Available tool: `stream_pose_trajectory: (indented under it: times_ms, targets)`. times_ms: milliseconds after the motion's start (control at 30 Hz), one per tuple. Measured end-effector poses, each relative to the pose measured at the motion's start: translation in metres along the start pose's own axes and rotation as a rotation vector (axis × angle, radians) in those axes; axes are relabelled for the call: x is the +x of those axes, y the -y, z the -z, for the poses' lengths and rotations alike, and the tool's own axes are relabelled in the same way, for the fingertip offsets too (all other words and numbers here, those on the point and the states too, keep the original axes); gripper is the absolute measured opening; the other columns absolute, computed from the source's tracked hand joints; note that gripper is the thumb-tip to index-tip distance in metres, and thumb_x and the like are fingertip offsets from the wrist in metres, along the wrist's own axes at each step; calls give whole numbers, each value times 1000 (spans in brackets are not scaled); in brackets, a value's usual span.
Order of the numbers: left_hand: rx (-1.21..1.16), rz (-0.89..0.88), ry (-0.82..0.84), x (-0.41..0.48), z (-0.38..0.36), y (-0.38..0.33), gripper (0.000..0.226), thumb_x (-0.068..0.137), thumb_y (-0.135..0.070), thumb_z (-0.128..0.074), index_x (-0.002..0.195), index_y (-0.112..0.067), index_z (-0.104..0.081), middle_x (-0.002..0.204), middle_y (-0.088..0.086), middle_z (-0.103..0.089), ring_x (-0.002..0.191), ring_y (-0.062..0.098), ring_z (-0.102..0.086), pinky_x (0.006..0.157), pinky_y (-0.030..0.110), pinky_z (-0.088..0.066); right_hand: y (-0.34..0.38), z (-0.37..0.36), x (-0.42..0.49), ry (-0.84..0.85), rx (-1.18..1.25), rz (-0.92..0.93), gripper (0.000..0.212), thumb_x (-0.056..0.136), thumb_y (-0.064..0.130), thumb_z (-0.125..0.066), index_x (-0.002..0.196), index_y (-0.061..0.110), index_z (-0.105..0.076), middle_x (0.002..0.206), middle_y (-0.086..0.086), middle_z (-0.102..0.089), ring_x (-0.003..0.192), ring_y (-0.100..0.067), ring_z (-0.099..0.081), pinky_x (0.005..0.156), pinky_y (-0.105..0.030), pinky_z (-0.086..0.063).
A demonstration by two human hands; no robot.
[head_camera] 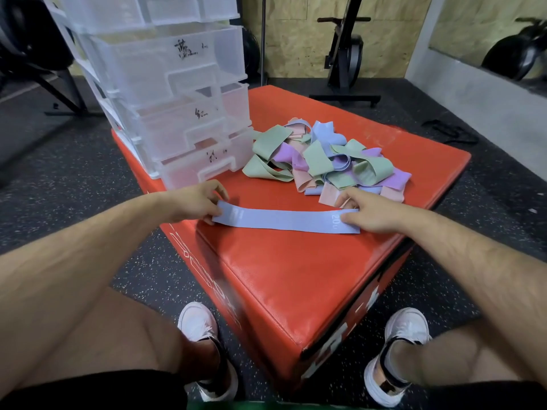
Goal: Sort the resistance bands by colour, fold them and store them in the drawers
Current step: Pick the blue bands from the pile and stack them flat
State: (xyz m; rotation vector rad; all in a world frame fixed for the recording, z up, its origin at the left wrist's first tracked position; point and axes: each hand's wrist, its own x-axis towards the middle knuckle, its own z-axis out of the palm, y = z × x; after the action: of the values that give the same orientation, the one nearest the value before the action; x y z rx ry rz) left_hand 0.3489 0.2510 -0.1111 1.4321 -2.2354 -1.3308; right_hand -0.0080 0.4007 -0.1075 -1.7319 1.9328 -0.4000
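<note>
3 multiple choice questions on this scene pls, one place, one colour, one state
1. Where does the drawer unit stand?
A. on the floor
B. on the red box
C. on a shelf
2. What colour is the band between the left hand and right hand?
A. green
B. blue
C. pink
3. How does that band lie?
A. rolled up
B. folded in half
C. flat, full length
Answers: 1 B, its base sits on the box top; 2 B, it is pale blue; 3 C, no fold shows.
</note>
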Motion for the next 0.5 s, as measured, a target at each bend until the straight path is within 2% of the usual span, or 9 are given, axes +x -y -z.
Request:
stream_pose_trajectory:
  times_ms: [67, 167, 233, 300, 367, 500]
  targets:
    - [9, 14, -15, 3, 2, 3, 28, 89, 13, -56, 103, -11, -51, 91, 16, -56, 62, 23, -59, 56, 27, -55, -5, 1, 3, -23, 36, -60, 30, 88, 14, -63, 115, 23, -53, 93, 2, -59, 71, -15, -54, 62, -28, -44]
    - [45, 33, -39, 6, 0, 3, 20, 90, 8, -60, 98, -10, -57, 89, 15, -57, 64, 24, -60, 59, 27, -56, -7, 4, 4, -24, 28, -90, 32, 86, 16, -68, 115, 22, -55, 95, -3, -61, 67, -16, -56, 64, -30, -45]
    - [59, 36, -46, 7, -2, 1, 15, 90, 5, -61, 97, -9, -59, 89, 14, -59, 65, 23, -61, 59, 26, -56, -8, 6, 2, -38, 8, -98, 30, 85, 16, -70, 111, 22, -56, 87, -4, -63, 64, -17, -57, 64, -30, -45]
    - [59, 34, -53, 9, -3, 2, 14, 90, 4, -62, 97, -8, -60, 90, 14, -60, 67, 25, -62, 65, 31, -56, -8, 9, -2, -42, 26, -98, 26, 84, 15, -72, 104, 21, -57, 77, -4, -63, 59, -19, -58, 61, -31, -47]
    - [60, 39, -65, 9, -3, 2, 14, 90, 3, -63, 98, -8, -61, 90, 13, -60, 69, 26, -62, 71, 36, -56, -11, 9, -4, -52, 26, -85, 21, 82, 15, -73, 97, 21, -60, 78, -8, -66, 61, -20, -59, 62, -33, -50]
    - [51, 6, -68, 9, -5, 2, 21, 89, 4, -65, 99, -12, -55, 74, 9, -55, 60, 22, -59, 61, 31, -55, -13, 4, -8, -104, -52, -42, 7, 83, 17, -73, 89, 19, -69, 74, 4, -63, 64, -11, -54, 57, -23, -40]
